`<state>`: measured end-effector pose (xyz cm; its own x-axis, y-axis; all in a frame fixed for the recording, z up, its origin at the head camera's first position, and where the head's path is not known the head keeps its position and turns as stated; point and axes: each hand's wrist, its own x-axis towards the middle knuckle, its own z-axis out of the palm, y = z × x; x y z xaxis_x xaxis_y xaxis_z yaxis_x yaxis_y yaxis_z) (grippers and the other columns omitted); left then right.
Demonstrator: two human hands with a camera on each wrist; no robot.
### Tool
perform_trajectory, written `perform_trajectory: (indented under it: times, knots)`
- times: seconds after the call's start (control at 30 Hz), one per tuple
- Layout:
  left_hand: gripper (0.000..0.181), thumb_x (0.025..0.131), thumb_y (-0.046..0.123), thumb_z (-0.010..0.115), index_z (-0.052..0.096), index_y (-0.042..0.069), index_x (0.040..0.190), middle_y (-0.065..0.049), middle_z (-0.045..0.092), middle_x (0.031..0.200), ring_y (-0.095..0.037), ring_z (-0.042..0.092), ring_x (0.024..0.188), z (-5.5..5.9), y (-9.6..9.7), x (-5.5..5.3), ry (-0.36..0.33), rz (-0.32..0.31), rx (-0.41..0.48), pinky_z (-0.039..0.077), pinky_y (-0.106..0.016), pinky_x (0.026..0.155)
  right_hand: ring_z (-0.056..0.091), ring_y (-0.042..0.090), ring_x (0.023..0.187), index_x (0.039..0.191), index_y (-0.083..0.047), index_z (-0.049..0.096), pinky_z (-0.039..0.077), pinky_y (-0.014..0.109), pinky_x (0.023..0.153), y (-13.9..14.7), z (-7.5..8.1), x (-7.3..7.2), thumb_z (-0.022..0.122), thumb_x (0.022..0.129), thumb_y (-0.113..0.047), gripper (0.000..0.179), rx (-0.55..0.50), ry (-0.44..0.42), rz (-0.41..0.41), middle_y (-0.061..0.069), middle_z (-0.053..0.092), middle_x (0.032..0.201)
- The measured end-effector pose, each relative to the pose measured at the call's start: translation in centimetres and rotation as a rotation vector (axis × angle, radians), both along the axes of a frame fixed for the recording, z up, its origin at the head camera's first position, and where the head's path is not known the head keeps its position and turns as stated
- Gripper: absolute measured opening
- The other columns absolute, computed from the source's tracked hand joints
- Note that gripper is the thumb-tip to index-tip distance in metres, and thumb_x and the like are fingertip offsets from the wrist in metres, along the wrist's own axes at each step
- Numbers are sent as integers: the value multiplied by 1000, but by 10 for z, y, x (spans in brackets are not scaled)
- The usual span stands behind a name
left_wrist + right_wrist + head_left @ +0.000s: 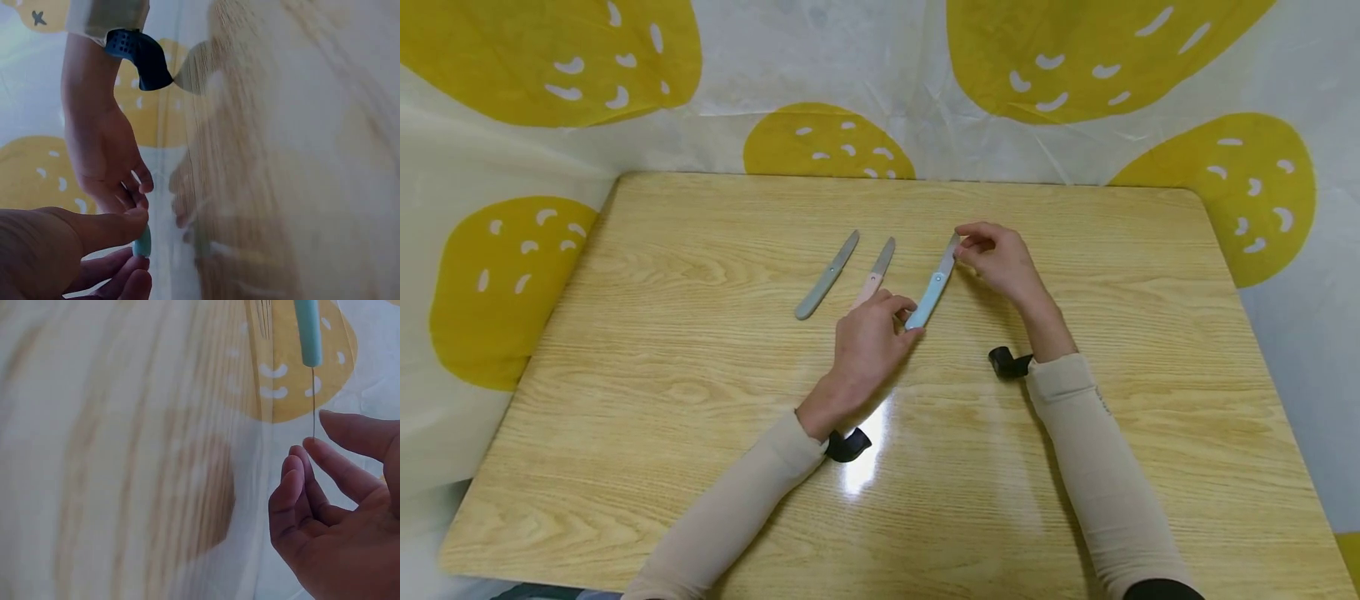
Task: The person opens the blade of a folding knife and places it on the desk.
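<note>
A knife with a light blue handle (931, 298) slants between the two hands, raised over the table with its blade pointing away. My left hand (868, 337) pinches the butt of this handle between thumb and fingers; the left wrist view shows the thumb (119, 230) against it. Around the blade tip is my right hand (1003, 260), its thumb and forefinger apart on either side of the thin blade (314, 400). A pink-handled knife (872, 283) lies just left of the blue one, its lower handle hidden behind my left hand. Further left lies a grey-green-handled knife (826, 279).
The wood-grain table (700, 400) has a glossy top that mirrors the hands. Behind it and at the sides hangs a white sheet (820, 58) with large yellow shapes. Black camera mounts (848, 446) stick out from both wrists.
</note>
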<state>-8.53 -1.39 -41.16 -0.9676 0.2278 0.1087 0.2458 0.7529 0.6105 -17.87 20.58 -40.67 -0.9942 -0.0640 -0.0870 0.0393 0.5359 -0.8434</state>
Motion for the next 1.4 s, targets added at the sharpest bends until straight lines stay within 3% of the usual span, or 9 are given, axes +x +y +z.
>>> perform_trajectory:
  times: [0.3,1.1,1.4]
  knots:
    - [29,84,29,89,80,16,108,4,74,92,-10,68,76,-2,1,0,2,1,-56,52,-28,61,59,31,103,137,-2,66,44,20,74,-3,-1,-3,68,101,-13,38,78,-10,55,23,65,116]
    - [29,84,33,89,79,15,104,5,72,89,-9,66,78,-3,4,-1,-41,1,-91,53,-31,65,54,28,97,143,-1,61,41,29,76,-4,-7,-10,66,102,-18,45,185,-71,141,21,64,112]
    - [30,85,35,88,79,16,106,6,73,91,-8,67,80,-4,5,-3,-62,-7,-88,54,-32,66,53,27,99,147,0,56,42,27,76,-1,-4,-7,63,104,-21,49,169,-95,162,21,63,116]
